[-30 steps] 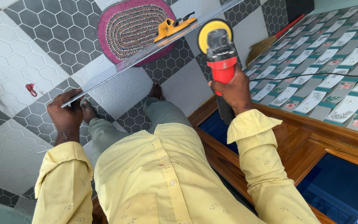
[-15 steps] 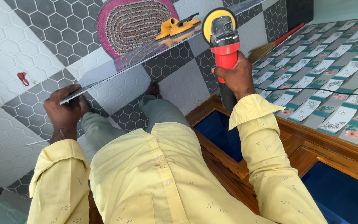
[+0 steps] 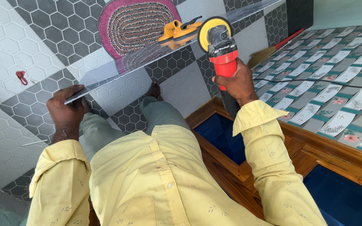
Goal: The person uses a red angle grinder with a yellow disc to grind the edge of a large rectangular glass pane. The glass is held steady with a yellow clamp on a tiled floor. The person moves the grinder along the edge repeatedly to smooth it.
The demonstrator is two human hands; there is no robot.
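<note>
A: Wide view first: the grey-and-white hexagon-patterned tiled floor (image 3: 17,37) fills the whole left side, and off to the right runs a slope of floral-printed rectangular tiles in grey, white and green (image 3: 336,88).

B: Between them, the polished brown wooden frame with deep blue panels (image 3: 315,167), low right. The person in the pale yellow long-sleeved shirt (image 3: 147,180) looks straight down over it, one bare foot (image 3: 153,90) planted on the floor.

A: Top centre, the oval pink-and-maroon woven mat (image 3: 137,25). And cutting across in front of it, the long clear glass sheet (image 3: 122,69), seen nearly edge-on, rising from lower left to upper right.

B: A yellow suction-cup lifter (image 3: 177,31) sits clamped on that sheet near the mat. Behind the tool lies a red-handled broom with straw bristles (image 3: 273,49).

A: Now the hands. The left hand (image 3: 66,111) is closed over the lower end of the glass, fingers wrapped on its edge.

B: And the right hand (image 3: 239,83) grips the body of the red-and-black angle grinder with a yellow disc (image 3: 218,46), held upright, disc just beside the glass's upper stretch. Whether disc and glass touch, I cannot tell.

A: Smallest item: a little red scrap (image 3: 21,77) on the floor, far left, well apart from everything.
</note>
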